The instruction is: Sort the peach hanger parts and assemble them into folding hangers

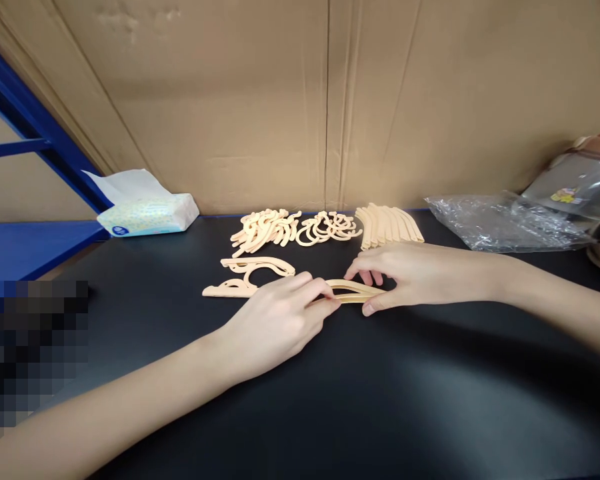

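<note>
Pale strip-like piece [355, 287] between the two hands, low over the black tabletop [360, 413]. The left hand [280, 313] pinched its left part, probably to steady it; the right hand [405, 273] bracketed its right end, thumb and fingers parted, though whether it gripped could not be told. Small curved pieces [265, 230], C-shaped pieces [336, 227] and long bars [390, 227] lay grouped by shape behind, presumably for easy picking. Fingers hid both ends, and whether one strip or two was held remained unclear.

The blue logo [121, 231] on the tissue pack [160, 215] and the print [565, 195] on the clear container [593, 179] are unreadable.
</note>
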`<state>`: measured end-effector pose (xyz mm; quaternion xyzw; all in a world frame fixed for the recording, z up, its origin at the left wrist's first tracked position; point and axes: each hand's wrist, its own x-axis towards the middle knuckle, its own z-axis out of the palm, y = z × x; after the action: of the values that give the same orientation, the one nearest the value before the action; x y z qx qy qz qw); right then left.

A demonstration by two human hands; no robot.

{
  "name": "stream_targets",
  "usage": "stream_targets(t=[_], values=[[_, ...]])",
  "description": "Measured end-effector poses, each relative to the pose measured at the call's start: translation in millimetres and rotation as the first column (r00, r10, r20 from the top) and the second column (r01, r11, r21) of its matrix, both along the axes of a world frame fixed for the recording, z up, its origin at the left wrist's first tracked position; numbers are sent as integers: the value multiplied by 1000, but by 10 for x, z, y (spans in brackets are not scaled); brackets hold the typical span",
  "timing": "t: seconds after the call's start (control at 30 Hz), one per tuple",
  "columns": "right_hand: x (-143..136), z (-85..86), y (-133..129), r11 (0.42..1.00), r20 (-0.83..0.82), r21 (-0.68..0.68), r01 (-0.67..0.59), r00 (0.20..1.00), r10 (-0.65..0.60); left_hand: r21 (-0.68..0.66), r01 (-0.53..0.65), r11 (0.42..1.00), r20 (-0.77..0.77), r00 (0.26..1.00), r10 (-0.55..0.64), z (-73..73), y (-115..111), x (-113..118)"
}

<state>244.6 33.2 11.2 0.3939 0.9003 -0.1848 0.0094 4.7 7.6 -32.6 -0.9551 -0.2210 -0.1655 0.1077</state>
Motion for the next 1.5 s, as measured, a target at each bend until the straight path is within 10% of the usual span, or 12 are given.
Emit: stream_targets(t=[0.73,1.13,1.5], values=[[-45,-22,-90,1000,10,26,-15,1000,15,-341,-86,936,169,974,151,-53,84,7],[-136,44,-192,998,-13,-40,-42,999,41,-633,-204,747,19,960,278,145,-7,-1],[-154,11,-176,997,-45,-58,-58,997,55,-521,-228,823,-83,973,218,247,-49,-18]])
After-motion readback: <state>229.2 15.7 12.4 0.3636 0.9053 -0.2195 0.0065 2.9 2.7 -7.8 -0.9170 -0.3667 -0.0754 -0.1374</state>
